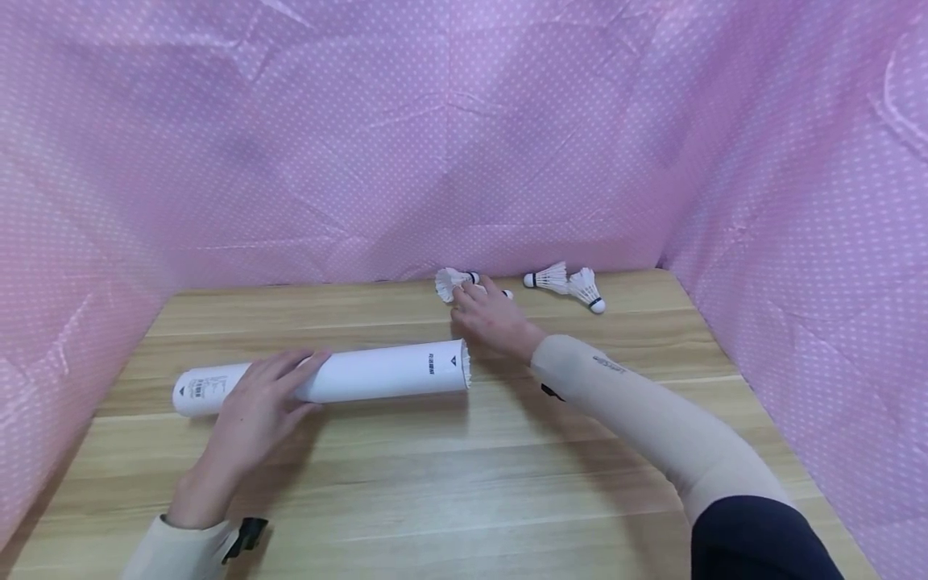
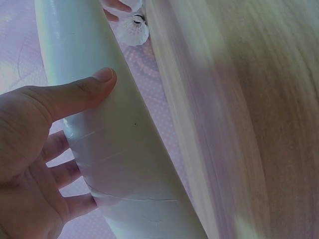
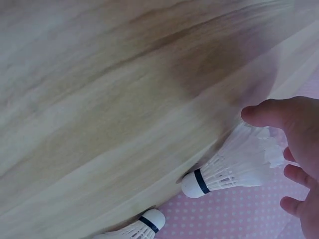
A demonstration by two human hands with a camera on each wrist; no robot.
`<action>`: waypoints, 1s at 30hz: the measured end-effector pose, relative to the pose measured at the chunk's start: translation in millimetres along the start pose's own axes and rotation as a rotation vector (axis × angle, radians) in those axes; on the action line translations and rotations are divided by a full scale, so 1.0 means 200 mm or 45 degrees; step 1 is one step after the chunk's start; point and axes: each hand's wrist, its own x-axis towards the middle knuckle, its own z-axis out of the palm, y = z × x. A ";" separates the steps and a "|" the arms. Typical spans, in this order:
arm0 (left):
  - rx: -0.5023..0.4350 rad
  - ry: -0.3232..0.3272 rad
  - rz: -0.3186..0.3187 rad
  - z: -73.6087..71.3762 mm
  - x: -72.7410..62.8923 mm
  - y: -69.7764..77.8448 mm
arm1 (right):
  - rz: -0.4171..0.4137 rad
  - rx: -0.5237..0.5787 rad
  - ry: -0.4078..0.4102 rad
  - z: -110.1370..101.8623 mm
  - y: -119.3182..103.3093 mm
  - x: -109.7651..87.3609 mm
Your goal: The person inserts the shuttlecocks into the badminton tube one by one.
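My left hand [image 1: 254,415] grips a long white shuttlecock tube [image 1: 387,373] lying sideways over the wooden table. Its thumb lies along the near side and the other fingers reach round the far side. White feather edges [image 1: 467,364] show at the tube's right mouth. At the table's back edge my right hand [image 1: 496,318] is over a white shuttlecock [image 3: 232,167], thumb and fingers spread on either side of its feather end. In the head view the hand hides most of that shuttlecock. Just left of it lies another shuttlecock [image 1: 448,282].
Two more shuttlecocks [image 1: 551,279] lie together to the right of my right hand, with dark bands at their cork ends. Pink dotted cloth [image 1: 348,161] hangs behind and along both sides of the wooden table [image 1: 435,491].
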 end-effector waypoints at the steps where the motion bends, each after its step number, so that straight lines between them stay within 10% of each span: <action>1: -0.001 -0.002 0.000 0.00 0.00 0.00 | 0.002 -0.002 -0.028 0.00 0.00 0.00; 30: -0.007 -0.003 -0.026 0.00 -0.01 0.01 | 0.141 -0.096 -0.081 0.05 0.10 -0.12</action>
